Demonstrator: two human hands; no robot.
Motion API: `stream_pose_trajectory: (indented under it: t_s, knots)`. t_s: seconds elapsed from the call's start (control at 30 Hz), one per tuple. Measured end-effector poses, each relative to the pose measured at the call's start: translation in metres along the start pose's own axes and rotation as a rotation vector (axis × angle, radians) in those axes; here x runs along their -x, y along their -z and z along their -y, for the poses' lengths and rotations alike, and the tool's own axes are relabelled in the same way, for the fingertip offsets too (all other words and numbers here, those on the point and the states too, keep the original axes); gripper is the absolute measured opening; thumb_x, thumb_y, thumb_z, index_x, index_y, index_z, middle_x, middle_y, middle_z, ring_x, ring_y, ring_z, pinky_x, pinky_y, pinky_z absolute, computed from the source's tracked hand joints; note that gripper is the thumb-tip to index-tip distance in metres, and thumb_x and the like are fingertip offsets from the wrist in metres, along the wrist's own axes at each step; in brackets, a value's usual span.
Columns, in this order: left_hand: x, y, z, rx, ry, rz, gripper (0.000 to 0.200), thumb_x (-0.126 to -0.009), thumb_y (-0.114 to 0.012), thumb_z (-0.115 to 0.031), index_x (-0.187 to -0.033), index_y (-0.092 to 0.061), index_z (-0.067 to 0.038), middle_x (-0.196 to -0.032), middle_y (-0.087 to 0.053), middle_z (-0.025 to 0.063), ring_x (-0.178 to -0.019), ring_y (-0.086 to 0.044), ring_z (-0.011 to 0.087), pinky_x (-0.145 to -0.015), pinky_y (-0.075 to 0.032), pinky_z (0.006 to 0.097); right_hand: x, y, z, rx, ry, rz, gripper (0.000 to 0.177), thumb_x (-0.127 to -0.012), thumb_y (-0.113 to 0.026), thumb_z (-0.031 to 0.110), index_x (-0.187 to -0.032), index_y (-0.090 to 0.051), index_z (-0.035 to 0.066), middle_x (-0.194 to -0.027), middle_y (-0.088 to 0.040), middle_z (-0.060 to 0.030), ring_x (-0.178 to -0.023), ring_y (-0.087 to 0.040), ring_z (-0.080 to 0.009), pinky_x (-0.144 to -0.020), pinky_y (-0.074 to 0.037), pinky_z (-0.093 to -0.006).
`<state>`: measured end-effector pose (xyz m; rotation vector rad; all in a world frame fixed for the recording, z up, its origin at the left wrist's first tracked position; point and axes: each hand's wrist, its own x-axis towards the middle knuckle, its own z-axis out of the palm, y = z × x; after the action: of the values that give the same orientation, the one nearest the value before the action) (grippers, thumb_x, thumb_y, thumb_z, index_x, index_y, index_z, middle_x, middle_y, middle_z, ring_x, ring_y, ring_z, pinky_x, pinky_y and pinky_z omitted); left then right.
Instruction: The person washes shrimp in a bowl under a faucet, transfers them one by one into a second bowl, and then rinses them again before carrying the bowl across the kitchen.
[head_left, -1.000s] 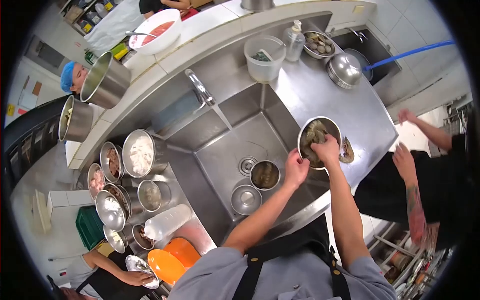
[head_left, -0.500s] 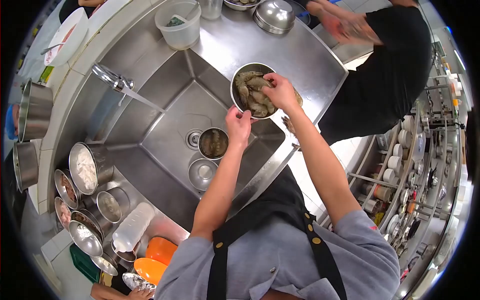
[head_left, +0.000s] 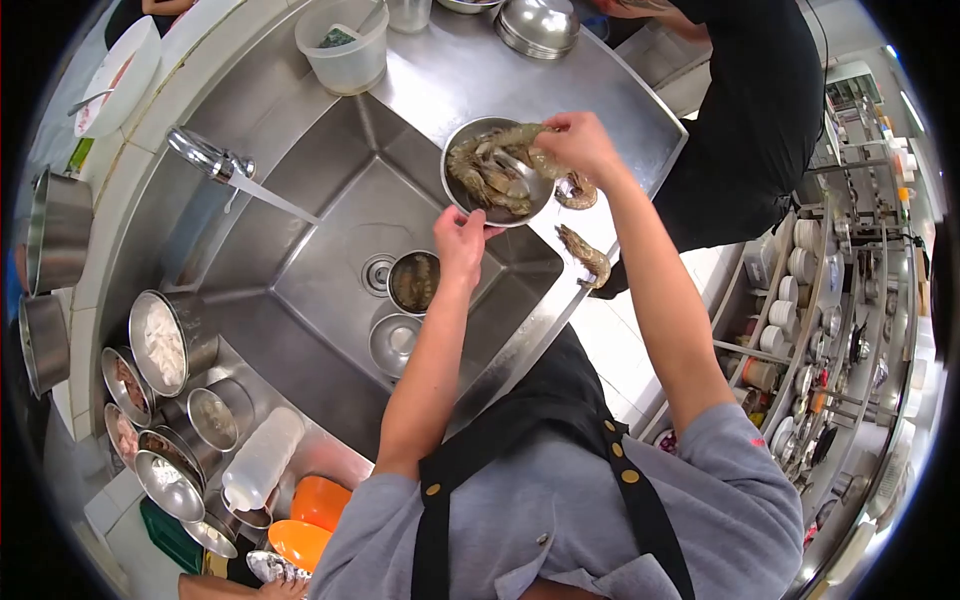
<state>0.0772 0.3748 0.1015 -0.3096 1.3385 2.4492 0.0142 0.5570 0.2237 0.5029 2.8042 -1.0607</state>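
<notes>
My left hand [head_left: 461, 245] grips the near rim of a steel bowl [head_left: 541, 192], tilted over the sink's corner and the counter edge. Inside lie several raw, unpeeled shrimp [head_left: 484, 178]. Over the bowl's right side, my right hand [head_left: 585, 147] pinches a shrimp [head_left: 527, 134]; its fingertips partly cover it. Outside the bowl, one shrimp [head_left: 586, 256] lies near the counter's front edge and a curled one [head_left: 575, 191] sits beside the bowl. Below, in the sink, stands a smaller steel bowl [head_left: 414, 282] with peeled-looking shrimp in liquid, next to another small steel bowl [head_left: 395, 343].
Water runs from the faucet [head_left: 207, 154] into the sink [head_left: 330, 255]. A plastic tub [head_left: 345, 60] and stacked steel bowls [head_left: 537, 28] stand behind. Food-filled steel containers [head_left: 160, 345] and a plastic bottle [head_left: 263, 457] line the left. A co-worker in black [head_left: 760, 130] stands at right.
My right hand has lifted slightly, from among the shrimp to the bowl's right side with a shrimp. More of the shrimp on the counter shows. The co-worker's arm has moved back.
</notes>
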Motion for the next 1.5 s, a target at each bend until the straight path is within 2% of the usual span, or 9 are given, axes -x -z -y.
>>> stream_pose_trajectory:
  t_s: [0.23,0.47,0.53,0.8,0.9,0.97,1.2,1.27,1.5]
  knots:
    - [-0.027,0.000,-0.011,0.046,-0.023,0.026,0.022,-0.084,-0.053,-0.001,-0.066,-0.040,-0.001,-0.073,-0.051,0.0095,-0.063,-0.061,0.0214,-0.060,-0.058,0.0365,0.024,0.054,-0.044,-0.395,-0.271,0.002,0.010,-0.074,-0.062,0.011,-0.069,-0.064,0.002,-0.058,-0.056,-0.0027,-0.051,-0.048,-0.0094,-0.046,-0.036,-0.0242]
    - [-0.023,0.002,-0.021,0.034,-0.062,-0.033,0.016,-0.085,-0.059,-0.007,-0.079,-0.046,0.000,-0.079,-0.055,0.0089,-0.067,-0.059,0.0176,-0.061,-0.055,0.0321,0.052,0.020,-0.146,-0.617,-0.522,0.130,0.019,-0.076,-0.066,0.019,-0.089,-0.067,0.006,-0.074,-0.062,-0.0050,-0.063,-0.058,-0.0135,-0.060,-0.048,-0.0281]
    - [-0.013,0.014,-0.024,0.020,-0.118,-0.109,0.015,-0.086,-0.060,-0.009,-0.085,-0.048,-0.001,-0.080,-0.055,0.0081,-0.069,-0.059,0.0163,-0.061,-0.053,0.0306,0.062,0.015,-0.148,0.225,-0.109,-0.344,0.036,-0.074,-0.070,0.027,-0.105,-0.066,0.010,-0.084,-0.066,-0.0103,-0.074,-0.063,-0.0179,-0.070,-0.051,-0.0301]
    - [-0.006,0.149,0.048,-0.071,0.115,-0.378,0.009,-0.083,-0.059,-0.006,-0.091,-0.055,-0.006,-0.083,-0.057,0.0056,-0.070,-0.060,0.0178,-0.061,-0.050,0.0301,0.120,0.023,-0.153,0.039,-0.264,-0.156,0.060,-0.061,-0.080,0.019,-0.116,-0.059,0.009,-0.098,-0.059,-0.0104,-0.083,-0.060,-0.0190,-0.074,-0.049,-0.0304]
    - [-0.018,0.223,0.100,-0.523,0.237,-0.568,0.012,-0.076,-0.061,-0.004,-0.086,-0.056,-0.001,-0.085,-0.061,0.0114,-0.072,-0.061,0.0214,-0.060,-0.050,0.0322,0.129,-0.022,-0.147,0.288,-0.038,-0.156,0.074,-0.057,-0.083,0.025,-0.122,-0.051,0.013,-0.113,-0.046,-0.0181,-0.101,-0.054,-0.0349,-0.085,-0.048,-0.0398]
    - [-0.017,0.241,0.127,-1.306,0.120,-0.330,0.021,-0.069,-0.066,-0.007,-0.088,-0.058,0.001,-0.087,-0.062,0.0176,-0.078,-0.062,0.0328,-0.068,-0.051,0.0403,0.124,-0.033,-0.140,0.274,-0.063,-0.221,0.069,-0.060,-0.081,0.027,-0.121,-0.052,0.013,-0.113,-0.046,-0.0181,-0.101,-0.054,-0.0348,-0.084,-0.047,-0.0404]
    - [-0.021,0.223,0.173,-1.602,-0.051,-0.144,0.073,-0.066,-0.074,-0.022,-0.125,-0.040,0.005,-0.128,-0.044,0.0233,-0.118,-0.043,0.0385,-0.097,-0.037,0.0445,0.147,-0.027,-0.141,0.157,-0.024,-0.455,0.055,-0.072,-0.072,0.010,-0.123,-0.051,0.008,-0.107,-0.048,-0.0130,-0.079,-0.055,-0.0223,-0.072,-0.048,-0.0326]
    - [-0.027,0.210,0.176,-1.568,0.354,-0.164,0.089,-0.066,-0.075,-0.028,-0.134,-0.027,0.005,-0.139,-0.030,0.0224,-0.127,-0.031,0.0370,-0.103,-0.030,0.0464,0.169,-0.027,-0.140,0.120,0.008,-0.429,0.054,-0.073,-0.071,0.006,-0.123,-0.050,0.007,-0.104,-0.050,-0.0115,-0.073,-0.055,-0.0177,-0.067,-0.048,-0.0290]
    - [-0.041,0.204,0.189,-1.872,0.316,-0.061,0.080,-0.068,-0.073,-0.030,-0.130,-0.034,0.004,-0.132,-0.039,0.0220,-0.125,-0.034,0.0362,-0.103,-0.030,0.0463,0.206,-0.033,-0.138,-0.051,-0.129,-0.373,0.042,-0.076,-0.063,-0.003,-0.117,-0.053,0.005,-0.096,-0.054,-0.0093,-0.068,-0.056,-0.0114,-0.051,-0.045,-0.0221]
